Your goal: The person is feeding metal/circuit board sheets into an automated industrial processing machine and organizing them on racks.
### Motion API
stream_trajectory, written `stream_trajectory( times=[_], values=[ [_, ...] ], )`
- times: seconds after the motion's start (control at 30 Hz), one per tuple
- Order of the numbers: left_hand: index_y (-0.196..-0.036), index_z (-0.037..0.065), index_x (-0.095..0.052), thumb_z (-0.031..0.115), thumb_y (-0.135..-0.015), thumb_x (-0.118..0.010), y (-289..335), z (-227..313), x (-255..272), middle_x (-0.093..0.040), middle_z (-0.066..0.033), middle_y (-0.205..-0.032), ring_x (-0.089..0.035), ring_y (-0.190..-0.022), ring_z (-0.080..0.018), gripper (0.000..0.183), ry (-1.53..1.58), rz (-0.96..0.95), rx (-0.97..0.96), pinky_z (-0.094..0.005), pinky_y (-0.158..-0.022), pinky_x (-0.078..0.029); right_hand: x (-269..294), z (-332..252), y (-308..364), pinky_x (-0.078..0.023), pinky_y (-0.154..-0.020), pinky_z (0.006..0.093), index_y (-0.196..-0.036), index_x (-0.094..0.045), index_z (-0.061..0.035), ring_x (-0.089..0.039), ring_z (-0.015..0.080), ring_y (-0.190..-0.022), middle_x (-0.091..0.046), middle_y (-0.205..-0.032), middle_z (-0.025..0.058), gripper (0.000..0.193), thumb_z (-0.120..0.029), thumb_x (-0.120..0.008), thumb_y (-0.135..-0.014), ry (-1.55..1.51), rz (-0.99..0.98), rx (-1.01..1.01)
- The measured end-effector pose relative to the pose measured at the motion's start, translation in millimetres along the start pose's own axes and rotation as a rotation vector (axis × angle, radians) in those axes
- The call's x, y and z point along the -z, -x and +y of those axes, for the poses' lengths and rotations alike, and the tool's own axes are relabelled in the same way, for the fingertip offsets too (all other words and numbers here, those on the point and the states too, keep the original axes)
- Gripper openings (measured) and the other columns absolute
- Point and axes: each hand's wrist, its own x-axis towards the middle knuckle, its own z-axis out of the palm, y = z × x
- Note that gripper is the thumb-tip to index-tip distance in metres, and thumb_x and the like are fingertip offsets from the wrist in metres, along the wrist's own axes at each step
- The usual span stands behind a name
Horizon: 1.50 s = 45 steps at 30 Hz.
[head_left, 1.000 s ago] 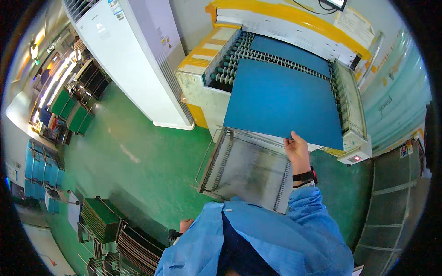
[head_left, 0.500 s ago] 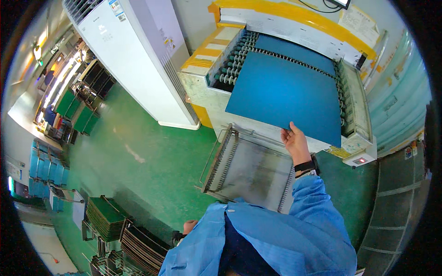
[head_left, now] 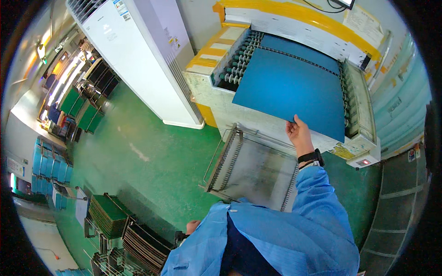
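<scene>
A large blue rectangular panel (head_left: 294, 87) lies on the roller conveyor, its near edge reaching out over the machine's front. My right hand (head_left: 298, 133) pinches that near edge right of its middle, thumb on top and the other fingers curled beneath. Beyond a row of rollers, a second blue panel (head_left: 299, 47) rests farther in. My left hand (head_left: 193, 226) is low beside my body, away from the panels; its fingers are mostly hidden by the blue sleeve. Below the machine's front stands a metal rack (head_left: 255, 165) with toothed sides, close before me.
White rollers (head_left: 239, 62) line the machine's left side. A tall white air conditioner (head_left: 142, 64) stands left of it. Racks of green panels (head_left: 108, 216) and dark boards (head_left: 145, 244) are at the lower left. A dark cabinet (head_left: 398, 207) lies to the right.
The near blue panel has moved slightly farther onto the rollers, my right hand going along with its edge. The whole view has shifted a little. My left hand stays low.
</scene>
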Motion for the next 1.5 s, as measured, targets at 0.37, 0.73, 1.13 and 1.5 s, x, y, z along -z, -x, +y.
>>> stream_trajectory(
  times=[0.37, 0.73, 1.13, 1.5],
  values=[
    [-0.092, 0.002, -0.072, 0.031, -0.077, -0.068, -2, -3, -1, -0.071, -0.0149, -0.084, -0.068, -0.078, -0.0213, 0.033, -0.096, 0.015, -0.006, -0.0355, -0.072, -0.052, -6, -5, -3, -0.048, -0.067, 0.0310, -0.097, -0.056, -0.0055, -0.058, 0.0182, -0.078, -0.063, -0.089, 0.0083, 0.025, -0.025, -0.066, -0.087, 0.074, 0.036, -0.006],
    [-0.094, 0.003, -0.072, 0.036, -0.078, -0.067, -23, -40, -6, -0.071, -0.0146, -0.089, -0.068, -0.083, -0.0268, 0.037, -0.048, -0.024, -0.014, -0.0373, -0.075, -0.052, -5, -15, -5, -0.048, -0.067, 0.0311, -0.099, -0.057, -0.0036, -0.059, 0.0166, -0.076, -0.065, -0.094, 0.0087, 0.032, -0.032, -0.066, -0.087, 0.153, 0.029, -0.113],
    [-0.097, 0.005, -0.071, 0.038, -0.079, -0.062, -23, -32, -4, -0.068, -0.0192, -0.091, -0.067, -0.086, -0.0294, 0.038, -0.083, -0.062, 0.060, -0.0389, -0.075, -0.051, 36, 18, 23, -0.050, -0.066, 0.0280, -0.101, -0.063, -0.0027, -0.062, 0.0154, -0.075, -0.066, -0.087, 0.0055, 0.036, -0.037, -0.062, -0.089, 0.255, -0.086, -0.205],
    [-0.097, 0.004, -0.070, 0.034, -0.081, -0.063, -42, -37, 3, -0.070, -0.0167, -0.092, -0.068, -0.082, -0.0271, 0.036, -0.219, -0.193, -0.108, -0.0367, -0.073, -0.052, 249, 95, 99, -0.052, -0.067, 0.0329, -0.097, -0.064, -0.0051, -0.065, 0.0183, -0.078, -0.068, -0.089, 0.0062, 0.024, -0.027, -0.059, -0.090, 0.502, 0.190, -0.404]
  ],
)
